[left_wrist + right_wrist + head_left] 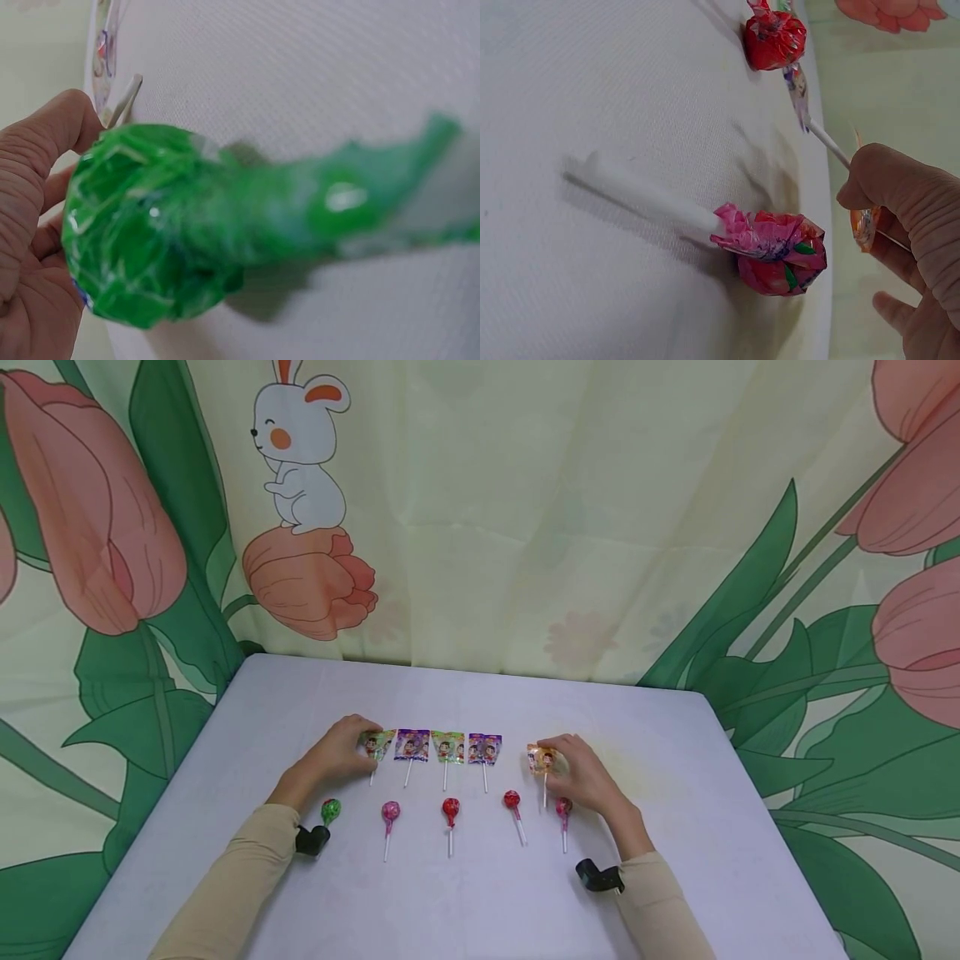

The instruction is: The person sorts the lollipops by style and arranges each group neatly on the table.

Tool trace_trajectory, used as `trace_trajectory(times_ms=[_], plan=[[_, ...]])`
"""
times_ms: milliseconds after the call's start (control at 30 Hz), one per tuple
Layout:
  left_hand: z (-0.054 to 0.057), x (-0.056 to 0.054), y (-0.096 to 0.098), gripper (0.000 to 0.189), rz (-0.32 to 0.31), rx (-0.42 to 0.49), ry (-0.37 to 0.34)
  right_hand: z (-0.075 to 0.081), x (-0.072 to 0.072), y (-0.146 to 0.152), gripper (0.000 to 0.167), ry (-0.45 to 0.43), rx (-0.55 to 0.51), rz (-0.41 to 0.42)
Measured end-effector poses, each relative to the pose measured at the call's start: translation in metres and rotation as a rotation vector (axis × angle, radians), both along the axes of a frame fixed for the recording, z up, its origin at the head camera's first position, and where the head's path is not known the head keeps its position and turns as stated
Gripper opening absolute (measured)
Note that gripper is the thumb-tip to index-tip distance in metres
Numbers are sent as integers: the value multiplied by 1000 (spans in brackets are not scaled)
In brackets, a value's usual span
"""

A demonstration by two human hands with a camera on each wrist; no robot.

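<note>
My left hand [341,752] is at the left end of the back row, its thumb and fingers pinching the edge of a lollipop in a flat green wrapper [384,742]. In the left wrist view, a round green lollipop [150,225] hides part of that hand's fingers. To the right, my right hand [585,770] pinches a lollipop in an orange wrapper [538,758], its white stick pointing toward me. Below this hand lies a round pink-and-red lollipop [780,255], with a red one [775,41] farther off in the right wrist view.
Between the hands are a purple-wrapped lollipop [412,745], a green-wrapped one [448,747] and another purple one [484,748]. The front row includes a pink ball lollipop [390,812] and red ones [450,810]. A patterned curtain [525,527] hangs behind the white table [465,910].
</note>
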State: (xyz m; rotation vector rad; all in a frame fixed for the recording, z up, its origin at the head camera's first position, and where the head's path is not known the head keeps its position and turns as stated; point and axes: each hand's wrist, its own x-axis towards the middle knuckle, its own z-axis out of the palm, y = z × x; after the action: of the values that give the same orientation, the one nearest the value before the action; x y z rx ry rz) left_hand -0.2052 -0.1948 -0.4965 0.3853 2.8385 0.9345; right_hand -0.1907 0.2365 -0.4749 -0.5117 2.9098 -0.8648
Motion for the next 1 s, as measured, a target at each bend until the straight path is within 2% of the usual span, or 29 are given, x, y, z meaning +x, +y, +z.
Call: trace_trajectory(times_ms=[367,800,1000], plan=[[2,0,1,61,-3,2,3,-6,-12,-13,54,21,10,40],[1,0,0,62,0,-2,-2,-11,-22,-28,56,-35,49,34],[0,-1,0,62,3,0,-6,-14,-26,-32,57,-25,83,54]])
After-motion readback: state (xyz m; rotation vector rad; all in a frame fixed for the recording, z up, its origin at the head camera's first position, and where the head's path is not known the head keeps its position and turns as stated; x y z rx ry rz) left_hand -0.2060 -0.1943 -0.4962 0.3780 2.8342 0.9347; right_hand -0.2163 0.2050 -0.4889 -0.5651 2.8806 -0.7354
